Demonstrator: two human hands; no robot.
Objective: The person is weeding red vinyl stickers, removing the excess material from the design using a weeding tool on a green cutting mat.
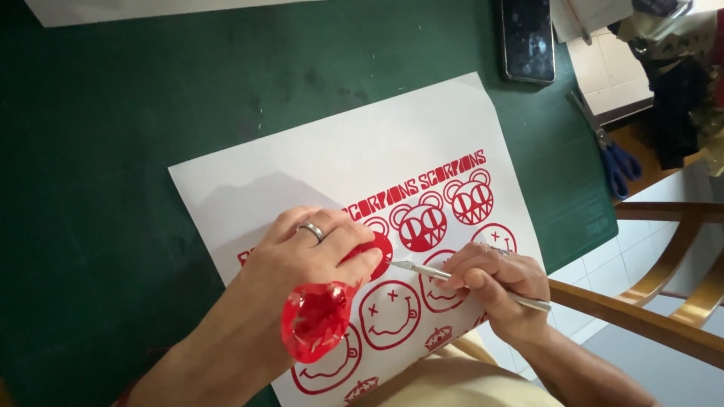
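Right-hand fingers (483, 277) are closed in a pen grip round a slim metal craft knife (467, 280); its blade tip points toward nine o'clock and meets the sheet just beside the left thumb. The right hand (494, 283) rests on the lower right part of the sheet, its forearm leaving toward five o'clock.

Left-hand fingers (343, 241) are curled and pressed down on the sheet, thumb extended toward the knife tip; whether they pinch anything cannot be told. A silver ring (311, 230) sits on one finger. The left hand (313, 252) covers part of a solid red round design (381, 252). A crumpled piece of glossy red film (317, 320) clings to the wrist side of this hand, at six o'clock from the knuckles.

The white backing sheet with red vinyl designs (362, 151) lies tilted on the worktop, under both hands. It carries red lettering, two bear-like heads (422, 224) at twelve o'clock from the knife, and several round faces in outline (390, 315) at six o'clock from it.

The dark green cutting mat (113, 188) covers the worktop beneath the sheet. At one o'clock, well apart from the hands, lies a black phone (526, 38); blue-handled scissors (611, 154) lie at the mat's right edge. A curved wooden chair frame (641, 320) shows at four o'clock.
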